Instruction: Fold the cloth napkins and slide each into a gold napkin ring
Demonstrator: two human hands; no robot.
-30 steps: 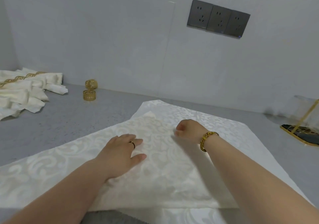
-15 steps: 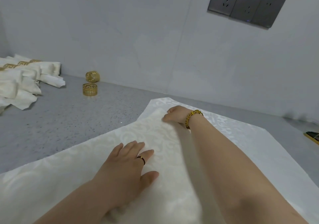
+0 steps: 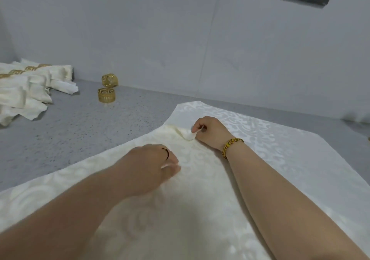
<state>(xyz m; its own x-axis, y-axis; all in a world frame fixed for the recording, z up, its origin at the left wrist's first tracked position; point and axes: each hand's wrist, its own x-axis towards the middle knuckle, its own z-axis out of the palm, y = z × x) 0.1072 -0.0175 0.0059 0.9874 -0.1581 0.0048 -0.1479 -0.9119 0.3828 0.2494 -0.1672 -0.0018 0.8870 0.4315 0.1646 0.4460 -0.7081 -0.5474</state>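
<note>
The fingers [image 3: 197, 125] of my right hand [image 3: 212, 133] pinch the raised far corner of the cream patterned cloth napkin [image 3: 200, 185], which lies spread on the grey speckled table [image 3: 90, 131]. My left hand [image 3: 150, 165] rests on the napkin nearer me, fingers curled under and blurred; I cannot tell whether they grip cloth. Two openwork gold napkin rings [image 3: 106, 95] stand beyond the napkin's left edge, well apart from it.

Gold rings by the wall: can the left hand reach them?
Probably yes, with a stretch: only flat napkin and bare counter lie between the left hand and the two gold rings.
</note>
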